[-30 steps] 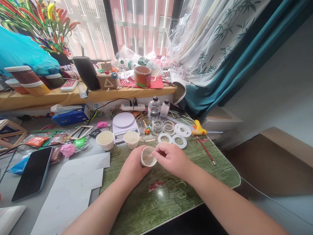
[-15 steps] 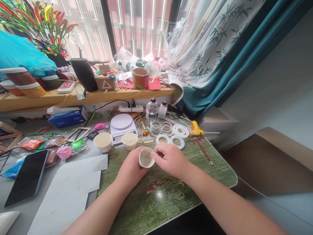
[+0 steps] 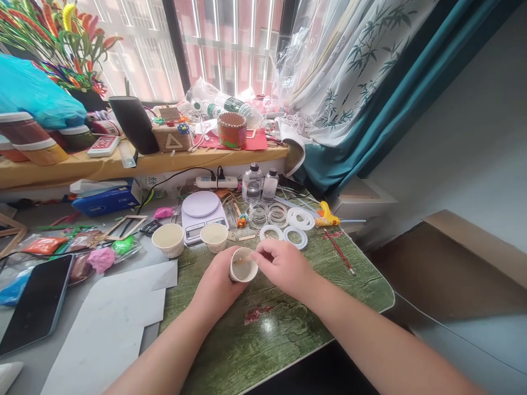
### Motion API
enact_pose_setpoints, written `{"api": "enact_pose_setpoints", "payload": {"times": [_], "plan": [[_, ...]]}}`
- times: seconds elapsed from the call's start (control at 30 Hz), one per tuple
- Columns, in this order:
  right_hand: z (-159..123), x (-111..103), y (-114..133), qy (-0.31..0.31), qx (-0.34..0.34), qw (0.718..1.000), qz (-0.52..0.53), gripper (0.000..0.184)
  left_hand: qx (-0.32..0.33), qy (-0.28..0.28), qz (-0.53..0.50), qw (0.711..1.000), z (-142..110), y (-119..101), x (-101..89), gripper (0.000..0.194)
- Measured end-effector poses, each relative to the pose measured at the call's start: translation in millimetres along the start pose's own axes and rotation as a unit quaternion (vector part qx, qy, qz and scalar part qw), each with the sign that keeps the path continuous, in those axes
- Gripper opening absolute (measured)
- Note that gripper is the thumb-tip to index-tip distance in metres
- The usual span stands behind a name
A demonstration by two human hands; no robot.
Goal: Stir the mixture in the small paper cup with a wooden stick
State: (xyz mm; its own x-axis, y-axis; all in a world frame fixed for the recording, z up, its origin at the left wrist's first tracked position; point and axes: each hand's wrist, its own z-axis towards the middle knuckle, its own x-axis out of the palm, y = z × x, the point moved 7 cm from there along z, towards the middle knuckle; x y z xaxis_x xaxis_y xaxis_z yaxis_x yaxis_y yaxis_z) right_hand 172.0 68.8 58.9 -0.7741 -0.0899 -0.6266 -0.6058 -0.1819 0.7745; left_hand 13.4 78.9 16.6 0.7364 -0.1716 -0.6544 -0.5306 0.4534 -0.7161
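Hardly anything has changed; the left hand [image 3: 216, 281] still curls its fingers around a small paper cup [image 3: 242, 265], while the right hand [image 3: 284, 269] still pinches a thin wooden stirrer [image 3: 244, 258] inside it; both forearms angle inward over the green tabletop [image 3: 263, 351]; a second paper cup [image 3: 214, 237] stands just beyond the left fingers.

We've got a small white paper cup [image 3: 242, 265] in our left hand [image 3: 216, 285], over the green wood-print desk [image 3: 263, 334]. Behind it, a second white paper cup [image 3: 214, 237] sits just before a round white digital scale [image 3: 201, 216]. A third white paper cup [image 3: 168, 240] stands left of those, off the desk on a grey surface. Right of the scale: clear plastic rings [image 3: 267, 214], white silicone rings [image 3: 295, 237], then a yellow glue gun [image 3: 327, 215]. Two clear bottles [image 3: 252, 184] stand behind the rings. A wooden windowsill ledge [image 3: 82, 167] runs behind everything.
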Motion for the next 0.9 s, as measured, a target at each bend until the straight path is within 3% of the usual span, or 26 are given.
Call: {"api": "enact_pose_setpoints", "payload": {"times": [0.13, 0.27, 0.37, 0.47, 0.6, 0.9], "plan": [[-1, 1, 1, 0.02, 0.001, 1.0, 0.008, 0.027, 0.007, -0.002, 0.003, 1.0, 1, -3, -1.2, 0.031], [-3, -3, 2, -0.009, -0.004, 1.0, -0.018, 0.025, -0.004, -0.011, -0.002, 1.0, 0, 0, -0.8, 0.034], [-4, 2, 1, 0.032, 0.009, 0.999, 0.014, 0.025, -0.027, -0.014, -0.003, 1.0, -2, 5, 0.4, 0.04], [-3, -4, 3, 0.001, 0.011, 1.0, -0.007, 0.024, -0.03, -0.014, -0.005, 0.999, -3, 6, 0.9, 0.041], [-3, 0, 4, 0.033, 0.009, 0.999, 0.0, 0.025, -0.015, -0.023, -0.007, 1.0, -1, 6, 0.2, 0.041], [0, -5, 3, 0.01, -0.006, 0.999, -0.032, 0.026, -0.019, -0.009, -0.009, 1.0, -1, 5, 2.0, 0.038]]}}
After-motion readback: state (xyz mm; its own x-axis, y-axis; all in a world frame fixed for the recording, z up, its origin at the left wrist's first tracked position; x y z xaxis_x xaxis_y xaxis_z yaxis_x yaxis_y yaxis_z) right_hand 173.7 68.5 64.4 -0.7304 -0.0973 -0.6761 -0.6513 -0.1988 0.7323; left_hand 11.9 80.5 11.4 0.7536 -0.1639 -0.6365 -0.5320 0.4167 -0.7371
